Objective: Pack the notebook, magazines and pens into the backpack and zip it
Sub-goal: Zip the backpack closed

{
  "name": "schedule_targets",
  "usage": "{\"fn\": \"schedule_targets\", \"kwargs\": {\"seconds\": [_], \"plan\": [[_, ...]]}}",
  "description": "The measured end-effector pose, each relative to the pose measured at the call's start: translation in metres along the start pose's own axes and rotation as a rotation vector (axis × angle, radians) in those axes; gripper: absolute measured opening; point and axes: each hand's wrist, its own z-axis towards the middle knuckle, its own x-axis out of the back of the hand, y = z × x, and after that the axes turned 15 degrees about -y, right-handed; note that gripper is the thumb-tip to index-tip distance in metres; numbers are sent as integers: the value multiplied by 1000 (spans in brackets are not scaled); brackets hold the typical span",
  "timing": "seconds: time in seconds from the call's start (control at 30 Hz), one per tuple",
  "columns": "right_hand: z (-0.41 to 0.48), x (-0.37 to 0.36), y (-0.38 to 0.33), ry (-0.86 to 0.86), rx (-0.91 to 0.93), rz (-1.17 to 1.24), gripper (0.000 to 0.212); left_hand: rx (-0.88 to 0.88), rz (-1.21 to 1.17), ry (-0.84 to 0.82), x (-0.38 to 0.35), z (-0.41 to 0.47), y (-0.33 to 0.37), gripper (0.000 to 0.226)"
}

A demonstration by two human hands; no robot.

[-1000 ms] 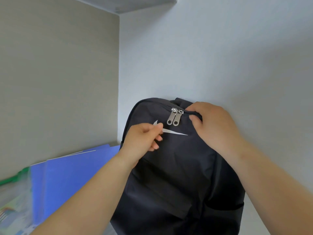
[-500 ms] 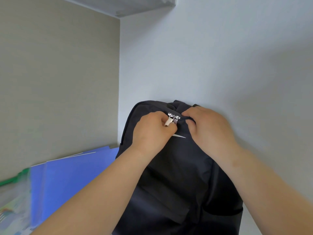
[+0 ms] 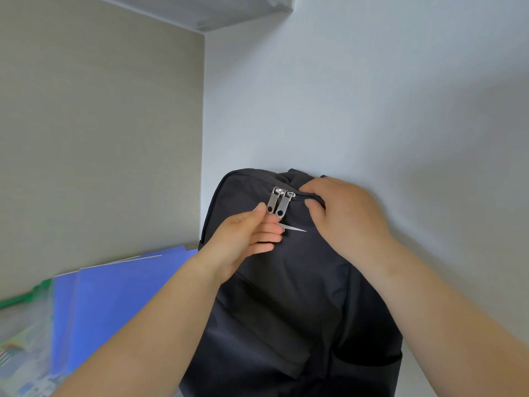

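Note:
A black backpack with a white logo stands upright against the pale wall. Two silver zipper pulls hang side by side at the top, with the zip closed. My left hand is just below them, thumb and curled fingers pinching the lower end of the left pull. My right hand grips the fabric at the top of the backpack, right of the pulls. Blue notebooks or folders lie flat to the left of the bag. No pens are visible.
A clear plastic pouch with a green edge and colourful printed matter inside lies at the far left. A beige wall meets the pale wall in the corner behind the bag. A shelf underside is overhead.
My left hand rose from the logo to cover the zipper pulls, then dropped slightly, so both pulls now hang in view. My right hand stayed on the bag's top.

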Motion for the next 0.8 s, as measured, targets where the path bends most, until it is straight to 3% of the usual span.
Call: {"fn": "schedule_targets", "kwargs": {"seconds": [0.23, 0.3, 0.4, 0.6, 0.8], "plan": [[-3, 0, 1, 12, 55, 34, 24, -37, -43, -90, -11, 4, 5, 43], [-2, 0, 1, 17, 68, 40, 24, -47, -82, -81, -18, 7, 5, 30], [-1, -1, 2, 18, 79, 34, 24, -42, -189, -66, -21, 8, -4, 41], [-3, 0, 3, 18, 88, 37, 25, 27, -258, -48, -15, -5, -25, 40], [-16, 2, -3, -9, 79, 95, 38, 154, 81, 102, 12, -39, -17, 24]]}}
